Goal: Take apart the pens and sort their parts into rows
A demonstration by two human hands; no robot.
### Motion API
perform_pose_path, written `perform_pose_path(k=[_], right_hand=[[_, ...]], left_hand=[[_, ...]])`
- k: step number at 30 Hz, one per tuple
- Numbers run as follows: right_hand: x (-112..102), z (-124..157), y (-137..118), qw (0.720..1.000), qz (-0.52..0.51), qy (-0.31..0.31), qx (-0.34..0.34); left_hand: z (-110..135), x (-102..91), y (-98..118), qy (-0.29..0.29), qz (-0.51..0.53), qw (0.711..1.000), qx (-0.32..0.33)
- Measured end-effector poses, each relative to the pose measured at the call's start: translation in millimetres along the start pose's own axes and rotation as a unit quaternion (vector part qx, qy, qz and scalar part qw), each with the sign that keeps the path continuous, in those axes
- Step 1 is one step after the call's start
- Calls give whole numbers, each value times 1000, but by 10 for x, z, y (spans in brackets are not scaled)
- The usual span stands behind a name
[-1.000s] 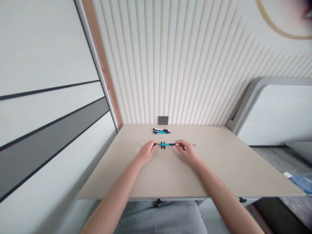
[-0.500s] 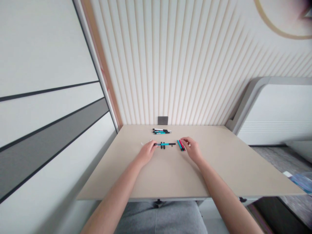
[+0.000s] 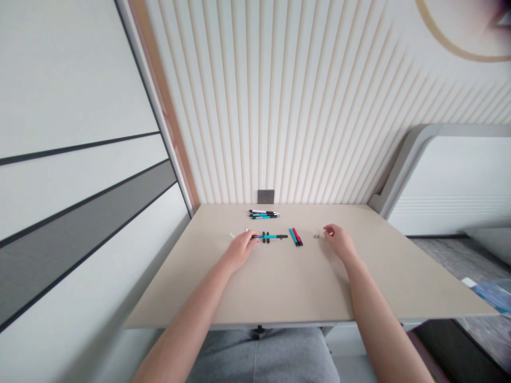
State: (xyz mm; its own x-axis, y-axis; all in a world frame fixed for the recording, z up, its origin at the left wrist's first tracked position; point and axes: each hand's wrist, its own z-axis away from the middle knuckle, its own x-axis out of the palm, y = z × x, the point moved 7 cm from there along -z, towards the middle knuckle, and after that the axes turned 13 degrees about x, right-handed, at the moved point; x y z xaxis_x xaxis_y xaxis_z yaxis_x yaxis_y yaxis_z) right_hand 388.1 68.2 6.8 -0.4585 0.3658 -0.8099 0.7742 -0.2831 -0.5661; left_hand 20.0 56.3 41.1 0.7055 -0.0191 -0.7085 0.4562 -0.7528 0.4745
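The fingers (image 3: pixel 249 239) of the left hand (image 3: pixel 239 251) are closed on the left end of a teal-and-black pen (image 3: pixel 271 236). The pen extends from them toward 3 o'clock, its long axis lying nearly level across the counter (image 3: pixel 319 287). The left hand is the nearer hand to the pen. The pen rests across two short black pieces (image 3: pixel 265 237), just right of the fingers.

The right hand (image 3: pixel 339 240) lies well apart from the pen, toward 3 o'clock. Its fingers (image 3: pixel 329 230) are released and slightly curved, grasping nothing. Small grey parts (image 3: pixel 316 236) lie near them at 9 o'clock. Farther along that bearing, a teal pen barrel (image 3: pixel 293 236) and a red pen barrel (image 3: pixel 297 236) lie side by side, just past the pen's right tip. Three pens (image 3: pixel 263 214) lie grouped at 12 o'clock from the pen. Small white parts (image 3: pixel 232 234) lie at 9 o'clock from the left hand.
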Motion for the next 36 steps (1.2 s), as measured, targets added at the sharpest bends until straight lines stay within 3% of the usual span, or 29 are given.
perform_pose_path(k=[5, 13, 27, 36], right_hand=[[139, -6, 3, 998, 47, -42, -14], [185, -14, 2, 995, 83, -47, -42], [143, -5, -53, 997, 26, -31, -60], [141, 40, -82, 996, -50, -57, -44]], left_hand=[[0, -7, 0, 5, 0, 1000, -2], [-6, -15, 28, 7, 9, 1000, -4], [-3, -5, 16, -2, 11, 1000, -5], [-2, -6, 19, -6, 3, 1000, -7]])
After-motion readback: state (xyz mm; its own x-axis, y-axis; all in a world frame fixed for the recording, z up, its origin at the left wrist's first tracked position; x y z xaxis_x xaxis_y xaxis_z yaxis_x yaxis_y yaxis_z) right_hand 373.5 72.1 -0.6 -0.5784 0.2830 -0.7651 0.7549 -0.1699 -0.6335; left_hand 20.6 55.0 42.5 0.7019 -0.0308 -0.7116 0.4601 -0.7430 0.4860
